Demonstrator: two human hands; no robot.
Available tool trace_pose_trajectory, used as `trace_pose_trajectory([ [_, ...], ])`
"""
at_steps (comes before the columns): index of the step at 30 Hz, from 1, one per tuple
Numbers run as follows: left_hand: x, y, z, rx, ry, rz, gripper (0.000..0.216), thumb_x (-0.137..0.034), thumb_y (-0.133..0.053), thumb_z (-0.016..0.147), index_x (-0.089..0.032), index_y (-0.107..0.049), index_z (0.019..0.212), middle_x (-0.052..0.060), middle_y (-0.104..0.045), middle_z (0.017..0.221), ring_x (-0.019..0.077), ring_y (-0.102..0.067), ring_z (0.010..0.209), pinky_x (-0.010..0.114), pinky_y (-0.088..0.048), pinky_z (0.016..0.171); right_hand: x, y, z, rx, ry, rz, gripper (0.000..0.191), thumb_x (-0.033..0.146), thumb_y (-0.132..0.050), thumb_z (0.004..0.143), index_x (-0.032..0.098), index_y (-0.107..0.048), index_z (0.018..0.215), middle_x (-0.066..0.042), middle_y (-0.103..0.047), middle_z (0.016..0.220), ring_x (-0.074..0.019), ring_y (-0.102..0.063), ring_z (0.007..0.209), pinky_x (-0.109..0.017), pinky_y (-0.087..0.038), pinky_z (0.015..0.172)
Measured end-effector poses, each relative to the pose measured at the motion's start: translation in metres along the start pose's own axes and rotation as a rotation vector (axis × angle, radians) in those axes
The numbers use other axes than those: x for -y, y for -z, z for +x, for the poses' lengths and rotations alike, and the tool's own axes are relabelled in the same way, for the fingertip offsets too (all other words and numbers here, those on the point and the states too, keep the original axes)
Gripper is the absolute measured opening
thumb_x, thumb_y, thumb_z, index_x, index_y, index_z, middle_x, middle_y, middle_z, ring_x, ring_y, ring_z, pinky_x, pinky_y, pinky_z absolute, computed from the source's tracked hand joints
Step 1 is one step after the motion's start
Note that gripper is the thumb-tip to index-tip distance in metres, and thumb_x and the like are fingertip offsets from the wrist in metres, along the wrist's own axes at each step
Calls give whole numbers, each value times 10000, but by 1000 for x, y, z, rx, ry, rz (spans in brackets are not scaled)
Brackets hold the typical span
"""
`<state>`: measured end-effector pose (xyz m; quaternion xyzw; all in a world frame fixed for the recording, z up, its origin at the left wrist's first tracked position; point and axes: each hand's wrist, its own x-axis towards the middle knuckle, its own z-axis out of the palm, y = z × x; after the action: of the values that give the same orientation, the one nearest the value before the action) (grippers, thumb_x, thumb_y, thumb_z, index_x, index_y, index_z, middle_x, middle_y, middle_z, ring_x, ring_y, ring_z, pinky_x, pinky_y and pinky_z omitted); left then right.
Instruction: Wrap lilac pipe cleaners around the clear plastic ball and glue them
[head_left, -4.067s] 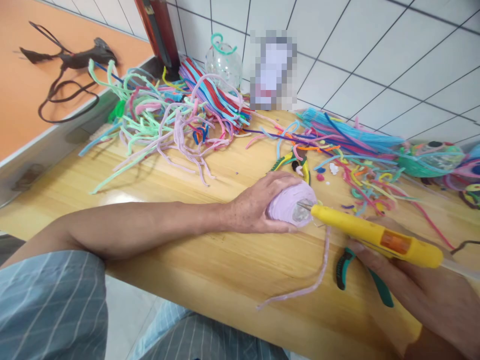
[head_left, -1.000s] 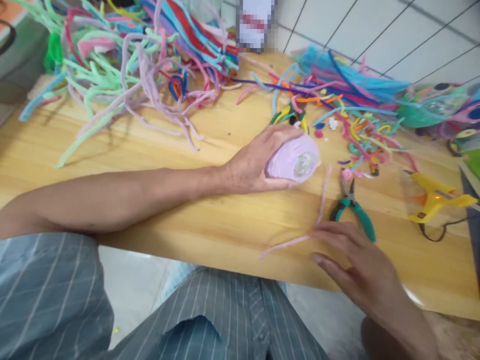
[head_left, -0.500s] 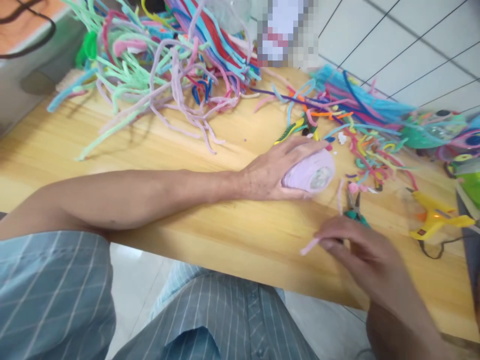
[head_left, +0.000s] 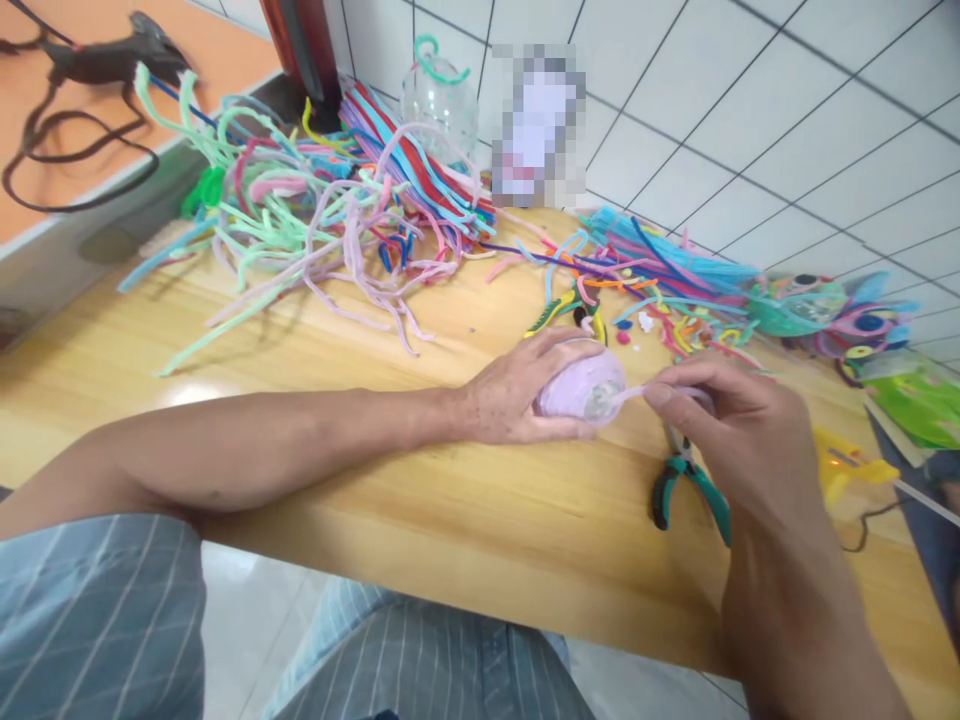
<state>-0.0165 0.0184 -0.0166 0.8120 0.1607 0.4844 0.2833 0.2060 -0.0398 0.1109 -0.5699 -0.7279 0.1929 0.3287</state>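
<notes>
My left hand [head_left: 517, 392] is wrapped round a bottle covered with lilac pipe cleaner [head_left: 566, 388], lying on its side above the table. Its clear, uncovered end [head_left: 602, 398] faces right. Between thumb and fingertips, my right hand [head_left: 720, 410] pinches a lilac pipe cleaner strip [head_left: 634, 393], whose tip reaches the edge of that clear end. Whether the tip is stuck there I cannot tell. Green-and-black pliers [head_left: 686, 470] lie under and beside my right hand, handles towards me. Yellow-and-green cutters [head_left: 555, 310] lie just behind my left hand.
A tangle of pipe cleaners [head_left: 300, 230] covers the back left of the wooden table [head_left: 450, 510]. More bundles [head_left: 675, 265] and scraps lie at the back right. A yellow glue gun [head_left: 847, 470] is at the right. A blurred phone-like object [head_left: 536, 130] stands by the tiled wall.
My right hand has moved up and left, bringing the pipe cleaner strip to the bottle's clear end. The pliers show more fully. The camera view has tilted up; my left hand keeps its hold.
</notes>
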Motion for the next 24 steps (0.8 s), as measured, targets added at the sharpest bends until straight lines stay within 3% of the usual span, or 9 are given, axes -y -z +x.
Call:
trace_pose_trajectory([
  [9, -1, 1, 1, -5, -12, 18, 814, -584, -763, 902, -271, -383, 1550, 203, -550, 1513, 375, -512, 1479, 658, -470, 1193, -8, -14, 5, -38, 37, 60, 115, 297, -779, 857, 255, -745, 756, 43, -608, 670, -99, -451, 560, -272, -314, 512],
  [15, -4, 5, 1, 26, 22, 12, 821, -567, -781, 890, -290, -385, 1553, 197, -546, 1537, 390, -498, 1491, 679, -447, 1205, -14, -17, 7, -43, 51, 65, 114, 297, -776, 864, 252, -739, 766, 46, -596, 680, -101, -447, 570, -280, -322, 526],
  [24, -5, 5, 2, 0, -41, 26, 831, -536, -784, 901, -259, -378, 1572, 205, -573, 1499, 379, -521, 1460, 649, -476, 1190, -18, -22, 6, -40, 49, 41, 117, 312, -750, 867, 264, -711, 768, 46, -583, 665, -112, -446, 561, -283, -360, 547],
])
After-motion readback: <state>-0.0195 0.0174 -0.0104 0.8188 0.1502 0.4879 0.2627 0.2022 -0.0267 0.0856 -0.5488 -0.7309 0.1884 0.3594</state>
